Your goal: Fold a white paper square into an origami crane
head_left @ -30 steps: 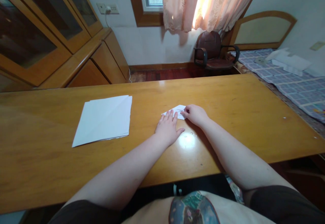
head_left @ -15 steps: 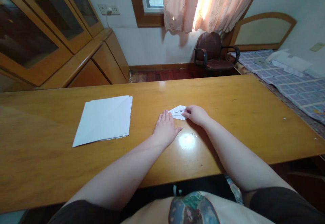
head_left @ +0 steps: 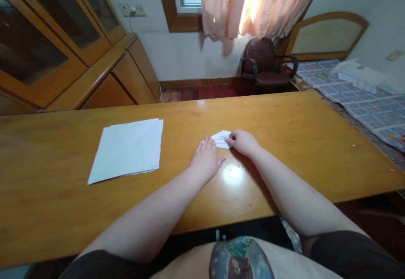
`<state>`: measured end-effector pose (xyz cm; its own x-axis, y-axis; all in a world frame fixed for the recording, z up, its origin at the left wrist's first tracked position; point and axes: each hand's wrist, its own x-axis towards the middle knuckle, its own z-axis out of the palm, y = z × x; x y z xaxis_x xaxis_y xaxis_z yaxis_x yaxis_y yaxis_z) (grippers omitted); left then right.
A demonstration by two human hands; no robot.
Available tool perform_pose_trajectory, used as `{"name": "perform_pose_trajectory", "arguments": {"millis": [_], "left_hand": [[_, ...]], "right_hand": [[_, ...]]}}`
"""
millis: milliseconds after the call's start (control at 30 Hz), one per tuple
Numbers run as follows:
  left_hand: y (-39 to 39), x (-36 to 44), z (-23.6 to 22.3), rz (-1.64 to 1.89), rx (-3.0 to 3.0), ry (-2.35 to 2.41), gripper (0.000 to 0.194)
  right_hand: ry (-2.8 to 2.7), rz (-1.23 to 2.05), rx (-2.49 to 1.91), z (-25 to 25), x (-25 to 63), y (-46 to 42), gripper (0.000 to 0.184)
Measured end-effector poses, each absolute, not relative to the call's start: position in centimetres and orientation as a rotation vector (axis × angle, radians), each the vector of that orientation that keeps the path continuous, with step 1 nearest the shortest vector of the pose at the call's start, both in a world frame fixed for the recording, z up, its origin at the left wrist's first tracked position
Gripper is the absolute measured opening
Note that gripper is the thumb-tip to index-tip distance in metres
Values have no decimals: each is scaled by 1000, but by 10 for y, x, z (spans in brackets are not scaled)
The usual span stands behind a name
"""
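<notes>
- Folded paper (head_left: 220, 138), white and pointed toward its left end, lies on the wooden worktop (head_left: 291, 123) between the two hands, with thin dark lines along its upper face.
- Left hand (head_left: 204, 156): open, palm down, its fingers stretched out together over the paper's left end, thumb spread to the side.
- Right hand (head_left: 244, 142): fingers curled, thumb and forefinger pinching the paper's right end.
- White sheets (head_left: 128, 150) lie stacked to the left, well apart from both hands.
- Brown chair (head_left: 261, 60) beyond the worktop's far edge, below the curtain (head_left: 226, 3).
</notes>
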<state>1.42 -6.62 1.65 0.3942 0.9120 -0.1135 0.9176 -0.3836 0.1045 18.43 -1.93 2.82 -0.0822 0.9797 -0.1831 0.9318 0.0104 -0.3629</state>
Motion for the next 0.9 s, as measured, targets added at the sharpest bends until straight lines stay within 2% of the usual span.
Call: {"name": "perform_pose_trajectory", "arguments": {"millis": [333,667,900], "left_hand": [[-64,13,13,-46,2530,1560,72],[-62,11,17,-50,2531,1426,79],[-63,16,22,-88,2532,1460,79]], "right_hand": [[-2116,599,-2006,19,191,-15,27],[-1992,844,-1837,11,205,-9,7],[-1952,867,-1970,19,211,-11,11]]}}
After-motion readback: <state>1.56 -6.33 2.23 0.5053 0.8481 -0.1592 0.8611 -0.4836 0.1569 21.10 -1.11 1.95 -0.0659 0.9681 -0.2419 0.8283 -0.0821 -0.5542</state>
